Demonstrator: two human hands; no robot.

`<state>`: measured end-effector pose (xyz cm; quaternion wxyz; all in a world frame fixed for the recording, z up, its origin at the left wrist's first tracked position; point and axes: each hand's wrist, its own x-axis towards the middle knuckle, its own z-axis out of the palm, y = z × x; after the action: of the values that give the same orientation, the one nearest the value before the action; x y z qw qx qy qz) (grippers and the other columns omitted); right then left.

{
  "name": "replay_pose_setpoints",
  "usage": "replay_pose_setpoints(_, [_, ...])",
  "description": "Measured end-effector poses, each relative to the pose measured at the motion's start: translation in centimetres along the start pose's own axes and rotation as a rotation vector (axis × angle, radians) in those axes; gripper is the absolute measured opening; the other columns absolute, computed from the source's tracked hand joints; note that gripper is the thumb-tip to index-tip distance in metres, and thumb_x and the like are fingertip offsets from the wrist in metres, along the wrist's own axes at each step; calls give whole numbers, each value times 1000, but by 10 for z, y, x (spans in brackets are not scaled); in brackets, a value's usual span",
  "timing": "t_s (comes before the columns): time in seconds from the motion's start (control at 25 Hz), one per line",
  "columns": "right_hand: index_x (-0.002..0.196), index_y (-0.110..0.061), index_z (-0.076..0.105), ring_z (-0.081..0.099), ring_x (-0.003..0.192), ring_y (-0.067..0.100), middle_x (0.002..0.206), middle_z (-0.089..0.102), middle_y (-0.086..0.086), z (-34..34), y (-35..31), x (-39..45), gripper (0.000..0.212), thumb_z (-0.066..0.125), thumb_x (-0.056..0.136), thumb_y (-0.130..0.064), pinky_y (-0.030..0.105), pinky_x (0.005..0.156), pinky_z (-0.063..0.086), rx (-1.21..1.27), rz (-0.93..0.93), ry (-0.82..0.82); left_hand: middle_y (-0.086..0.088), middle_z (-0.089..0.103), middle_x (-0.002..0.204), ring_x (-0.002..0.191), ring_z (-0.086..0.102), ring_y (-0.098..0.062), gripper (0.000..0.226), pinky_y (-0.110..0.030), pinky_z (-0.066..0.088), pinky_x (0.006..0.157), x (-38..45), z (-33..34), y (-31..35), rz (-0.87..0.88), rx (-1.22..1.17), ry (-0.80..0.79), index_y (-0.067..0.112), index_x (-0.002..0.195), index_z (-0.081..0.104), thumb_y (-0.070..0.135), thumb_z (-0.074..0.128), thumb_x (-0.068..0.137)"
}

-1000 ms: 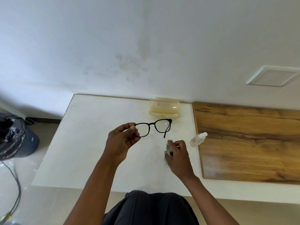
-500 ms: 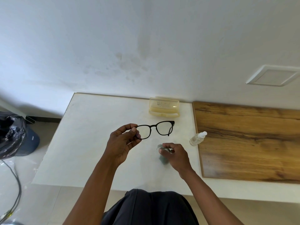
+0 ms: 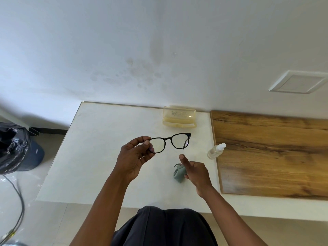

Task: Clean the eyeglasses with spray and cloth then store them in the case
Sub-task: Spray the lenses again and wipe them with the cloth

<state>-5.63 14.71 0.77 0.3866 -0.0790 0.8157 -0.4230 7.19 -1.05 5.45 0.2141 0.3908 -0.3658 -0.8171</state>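
My left hand (image 3: 135,158) pinches the left rim of the black-framed eyeglasses (image 3: 171,142) and holds them up over the white table (image 3: 99,148), lenses facing me. My right hand (image 3: 194,172) is below the right lens, lifted off the table. It grips a bunched grey-green cloth (image 3: 179,173) in its lower fingers, with the index finger pointing up toward the glasses. A small clear spray bottle (image 3: 215,151) lies on the table to the right. The pale yellow case (image 3: 179,117) sits shut at the back by the wall.
A wooden board (image 3: 273,155) covers the table's right part. A bin with a black bag (image 3: 13,148) stands on the floor to the left, with a cable (image 3: 17,201) near it. The wall runs close behind the table.
My right hand has lifted the cloth off the table and moved left and up toward the glasses. The glasses tilted slightly in my left hand.
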Motion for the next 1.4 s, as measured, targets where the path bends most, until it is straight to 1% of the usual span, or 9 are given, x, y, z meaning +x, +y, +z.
replay_pose_setpoints(0.12, [80,1,66,57,78,21,80,66,19,-1,0,0,72,52,72,-69,47,88,49,56,10,-24,-8,63,67,64,61,-20,14,-29,57,67,0,0,-1,-4,0,-1,10,84,70,3,57,86])
replay_pose_setpoints(0.24, [74,-23,68,59,84,18,79,66,-2,-5,0,1,27,58,85,-46,41,82,51,66,-23,-52,-8,63,67,63,62,-19,15,-29,57,67,0,-2,-2,-8,2,-3,10,83,70,3,57,87])
replay_pose_setpoints(0.32, [76,-26,67,59,80,16,78,66,-5,-7,-3,3,14,59,86,-29,34,72,49,100,-33,-26,-8,64,68,63,62,-19,15,-29,57,66,0,-3,-2,-12,1,-17,10,83,71,3,57,86])
replay_pose_setpoints(0.6, [76,-7,64,62,52,14,60,65,5,-23,-25,7,19,53,91,-12,20,48,52,727,185,-37,-6,67,69,67,65,-18,14,-29,58,70,-1,-15,-3,-28,62,-121,12,84,70,6,58,84])
replay_pose_setpoints(0.76, [77,1,61,64,59,18,60,66,10,-35,-39,8,25,58,89,-21,26,54,57,1134,388,-119,-5,67,70,69,65,-17,12,-30,57,71,-5,-20,-5,-53,101,-196,16,80,71,11,62,75])
replay_pose_setpoints(0.92, [88,5,58,58,66,16,79,62,14,-40,-46,9,16,58,88,-12,23,48,55,1214,419,-155,-6,66,73,74,66,-18,13,-31,57,73,-8,-26,-10,-95,93,-260,12,84,69,9,62,74])
replay_pose_setpoints(1.04, [103,5,57,55,67,11,72,64,14,-43,-47,9,19,57,86,-4,21,45,53,1286,447,-167,-6,66,74,76,66,-18,12,-30,56,73,-8,-30,-12,-113,88,-270,13,82,69,8,60,76])
replay_pose_setpoints(1.28, [68,2,72,64,48,12,61,67,7,-47,-65,-2,11,64,72,-5,21,53,55,1231,337,-217,-7,66,79,80,65,-19,15,-33,56,81,-5,-31,-23,-98,-54,-209,14,85,70,9,58,77])
replay_pose_setpoints(1.4, [72,-1,70,63,48,11,57,66,4,-49,-78,-10,10,63,76,-6,20,52,55,1187,252,-207,-6,69,86,84,66,-19,20,-33,55,84,-4,-26,-31,-90,-120,-158,13,92,69,7,57,78])
